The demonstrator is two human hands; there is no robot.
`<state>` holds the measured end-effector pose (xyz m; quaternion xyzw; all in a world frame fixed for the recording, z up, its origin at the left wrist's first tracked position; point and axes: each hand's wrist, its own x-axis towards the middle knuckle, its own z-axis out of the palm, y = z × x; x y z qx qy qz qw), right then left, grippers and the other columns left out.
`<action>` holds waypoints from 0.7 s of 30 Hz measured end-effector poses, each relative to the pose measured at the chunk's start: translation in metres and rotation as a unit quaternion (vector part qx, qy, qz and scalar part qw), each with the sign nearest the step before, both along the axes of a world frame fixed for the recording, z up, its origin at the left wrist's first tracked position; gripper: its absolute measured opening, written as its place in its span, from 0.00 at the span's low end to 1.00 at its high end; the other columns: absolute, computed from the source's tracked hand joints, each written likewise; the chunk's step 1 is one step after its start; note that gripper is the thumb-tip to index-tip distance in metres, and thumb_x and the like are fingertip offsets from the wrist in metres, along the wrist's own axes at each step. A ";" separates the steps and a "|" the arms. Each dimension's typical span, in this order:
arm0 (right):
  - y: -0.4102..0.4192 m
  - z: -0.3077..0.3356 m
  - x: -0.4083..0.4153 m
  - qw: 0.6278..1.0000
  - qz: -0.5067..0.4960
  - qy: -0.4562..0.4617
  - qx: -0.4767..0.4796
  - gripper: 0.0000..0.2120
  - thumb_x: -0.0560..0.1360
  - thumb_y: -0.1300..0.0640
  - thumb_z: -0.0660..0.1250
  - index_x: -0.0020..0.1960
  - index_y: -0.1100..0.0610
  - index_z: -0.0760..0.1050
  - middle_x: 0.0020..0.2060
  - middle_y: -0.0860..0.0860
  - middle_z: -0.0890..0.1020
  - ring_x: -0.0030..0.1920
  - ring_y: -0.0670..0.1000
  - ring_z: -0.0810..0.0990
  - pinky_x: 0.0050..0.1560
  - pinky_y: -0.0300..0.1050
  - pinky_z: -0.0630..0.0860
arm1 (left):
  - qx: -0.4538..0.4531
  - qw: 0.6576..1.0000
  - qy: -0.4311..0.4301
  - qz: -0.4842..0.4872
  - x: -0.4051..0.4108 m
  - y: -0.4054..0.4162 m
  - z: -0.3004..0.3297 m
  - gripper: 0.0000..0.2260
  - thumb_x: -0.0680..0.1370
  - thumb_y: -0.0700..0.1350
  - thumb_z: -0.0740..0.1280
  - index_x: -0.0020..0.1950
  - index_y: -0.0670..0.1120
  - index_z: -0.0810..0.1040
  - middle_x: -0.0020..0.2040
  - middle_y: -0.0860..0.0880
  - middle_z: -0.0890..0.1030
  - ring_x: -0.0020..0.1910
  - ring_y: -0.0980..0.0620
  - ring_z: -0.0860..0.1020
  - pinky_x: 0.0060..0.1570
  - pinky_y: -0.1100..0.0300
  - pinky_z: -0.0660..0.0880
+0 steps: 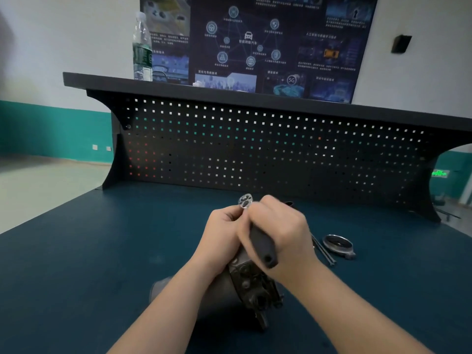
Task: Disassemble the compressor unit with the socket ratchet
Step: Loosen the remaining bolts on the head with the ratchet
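A dark metal compressor unit (pixel 237 290) lies on its side on the blue bench (pixel 76 264), near the front middle. My right hand (pixel 278 226) grips the black handle of the socket ratchet (pixel 260 244) above it. The ratchet's shiny head (pixel 245 200) sticks out beyond my fingers. My left hand (pixel 222 231) holds the ratchet just below its head, fingers curled, and rests against the top of the compressor. The socket and the bolt under it are hidden by my hands.
A round metal ring part (pixel 338 244) and long dark bolts (pixel 323 249) lie on the bench right of my hands. A black pegboard (pixel 255 144) with a shelf stands at the back; a water bottle (pixel 142 49) stands on the shelf.
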<state>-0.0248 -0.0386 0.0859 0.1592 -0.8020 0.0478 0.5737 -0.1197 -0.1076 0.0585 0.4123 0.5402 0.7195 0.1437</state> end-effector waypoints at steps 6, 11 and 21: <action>0.046 0.044 -0.007 0.809 0.217 -0.147 -0.526 0.17 0.72 0.66 0.60 0.28 0.55 0.59 0.23 0.54 0.66 0.22 0.47 0.64 0.23 0.37 0.59 | -0.003 1.000 -0.005 -0.003 0.002 0.000 0.002 0.12 0.81 0.44 0.64 0.44 0.53 0.86 0.48 0.54 0.86 0.46 0.61 0.81 0.48 0.66 0.74; 0.063 0.043 -0.016 0.697 0.285 -0.178 -0.634 0.19 0.75 0.68 0.55 0.30 0.54 0.53 0.24 0.54 0.64 0.21 0.48 0.61 0.24 0.39 0.55 | -0.001 1.000 -0.009 0.013 0.002 0.002 0.002 0.14 0.80 0.45 0.66 0.40 0.59 0.86 0.44 0.54 0.86 0.43 0.62 0.81 0.45 0.66 0.76; 0.004 0.026 -0.001 0.968 0.061 -0.053 -0.236 0.19 0.74 0.68 0.64 0.33 0.54 0.58 0.28 0.46 0.64 0.28 0.42 0.64 0.30 0.33 0.64 | 0.005 1.000 -0.010 -0.012 0.003 -0.001 0.002 0.13 0.81 0.48 0.65 0.41 0.52 0.86 0.38 0.56 0.85 0.37 0.61 0.78 0.38 0.67 0.75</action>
